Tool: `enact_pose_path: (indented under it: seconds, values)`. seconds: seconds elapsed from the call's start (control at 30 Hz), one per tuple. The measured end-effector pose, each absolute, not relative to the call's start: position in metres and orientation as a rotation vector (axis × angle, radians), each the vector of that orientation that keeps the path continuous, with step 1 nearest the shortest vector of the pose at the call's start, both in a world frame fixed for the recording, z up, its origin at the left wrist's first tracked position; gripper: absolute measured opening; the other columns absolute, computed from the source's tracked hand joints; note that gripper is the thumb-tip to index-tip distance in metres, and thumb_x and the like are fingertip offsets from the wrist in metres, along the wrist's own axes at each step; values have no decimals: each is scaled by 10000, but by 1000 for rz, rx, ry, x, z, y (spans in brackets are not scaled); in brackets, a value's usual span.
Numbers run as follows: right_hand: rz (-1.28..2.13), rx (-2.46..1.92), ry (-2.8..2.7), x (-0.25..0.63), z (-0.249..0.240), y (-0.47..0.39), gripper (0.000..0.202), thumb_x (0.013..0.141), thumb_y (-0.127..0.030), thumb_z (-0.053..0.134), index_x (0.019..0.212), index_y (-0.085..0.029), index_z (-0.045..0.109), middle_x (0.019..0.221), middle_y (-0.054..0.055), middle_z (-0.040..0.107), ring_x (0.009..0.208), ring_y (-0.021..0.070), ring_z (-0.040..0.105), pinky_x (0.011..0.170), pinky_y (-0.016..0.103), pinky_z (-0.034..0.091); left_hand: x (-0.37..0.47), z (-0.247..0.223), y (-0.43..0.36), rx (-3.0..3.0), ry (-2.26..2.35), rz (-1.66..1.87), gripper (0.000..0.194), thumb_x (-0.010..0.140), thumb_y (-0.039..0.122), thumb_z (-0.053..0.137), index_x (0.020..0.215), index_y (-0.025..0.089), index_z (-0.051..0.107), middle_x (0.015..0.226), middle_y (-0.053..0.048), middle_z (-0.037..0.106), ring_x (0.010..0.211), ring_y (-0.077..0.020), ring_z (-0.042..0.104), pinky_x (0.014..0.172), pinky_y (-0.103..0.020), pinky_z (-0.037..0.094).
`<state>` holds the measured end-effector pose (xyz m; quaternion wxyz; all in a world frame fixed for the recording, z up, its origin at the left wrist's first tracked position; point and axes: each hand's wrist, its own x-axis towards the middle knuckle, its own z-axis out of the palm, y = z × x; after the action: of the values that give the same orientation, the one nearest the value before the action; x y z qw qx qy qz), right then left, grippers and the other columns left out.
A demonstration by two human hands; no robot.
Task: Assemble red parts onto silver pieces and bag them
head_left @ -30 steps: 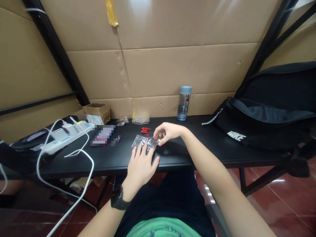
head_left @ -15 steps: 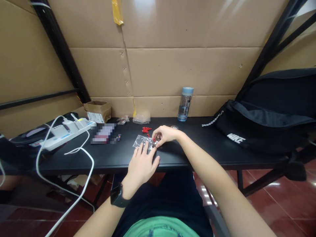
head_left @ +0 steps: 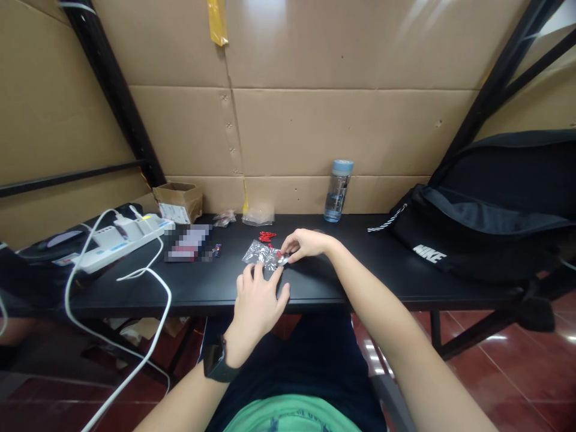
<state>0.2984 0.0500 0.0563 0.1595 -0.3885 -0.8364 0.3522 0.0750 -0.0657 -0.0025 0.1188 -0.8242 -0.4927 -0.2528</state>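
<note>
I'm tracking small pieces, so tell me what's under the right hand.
By the fingers of the right hand, a bit of red shows at the right end of the clear plastic bag. Whatever lies beneath the palm is covered.

A long bench with a smooth black top [head_left: 373,246] carries everything. On its left lie a white plastic power strip [head_left: 90,259] and, behind, an open brown cardboard box [head_left: 191,201]; nearer, a flat pixelated rectangle [head_left: 189,243] beside a tiny multicoloured piece [head_left: 218,251]. Along the back are a small clear packet with reddish contents [head_left: 224,218], a frosted plastic bag [head_left: 258,216] and an upright transparent bottle with a blue lid [head_left: 335,198]. A heap of thin red pieces [head_left: 267,236] lies just behind a crinkled clear plastic bag [head_left: 258,252]. A black fabric backpack [head_left: 450,222] sits right.
</note>
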Motion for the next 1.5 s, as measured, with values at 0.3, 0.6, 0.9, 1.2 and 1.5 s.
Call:
enact_pose_path:
  seconds: [0.3, 0.6, 0.9, 1.2, 1.5]
  values:
    - [894, -1090, -2319, 282, 55, 46, 341, 652, -389, 882, 899, -183, 769, 882, 50, 796, 891, 225, 768, 795, 271, 569, 76, -8, -65, -2404, -1440, -775, 456, 966, 452, 492, 1347, 253, 642, 1376, -188, 574, 1303, -392, 472, 1044, -559, 382]
    - [755, -1110, -2272, 274, 50, 48, 247, 678, -294, 876, 798, -170, 699, 715, -2, 723, 727, 178, 728, 695, 241, 514, 77, -4, -69, -2412, -1483, -807, 431, 960, 457, 509, 1313, 271, 670, 1450, -181, 491, 1345, -434, 388, 1030, -597, 381]
    - [239, -1133, -2341, 249, 43, 43, 261, 701, -267, 858, 758, -187, 616, 789, -17, 604, 708, 131, 522, 645, 225, 346, 78, -1, -75, -2387, -1500, -764, 387, 971, 435, 501, 1305, 334, 667, 1346, -167, 519, 1222, -406, 451, 924, -564, 438]
    - [438, -1075, -2358, 251, 47, 39, 305, 710, -305, 844, 905, -199, 636, 818, -20, 607, 719, 129, 540, 655, 229, 391, 58, 11, -70, -2540, -1422, -711, 307, 966, 418, 525, 1217, 382, 699, 1251, -130, 555, 1191, -370, 463, 916, -531, 429]
    - [709, -988, -2379, 284, 54, 48, 276, 792, -149, 712, 1067, -177, 712, 877, 9, 694, 697, 110, 602, 667, 218, 464, 28, 22, -35, -2578, -1448, -876, 430, 870, 192, 563, 1283, 312, 566, 1232, -70, 626, 1106, -286, 589, 905, -422, 458]
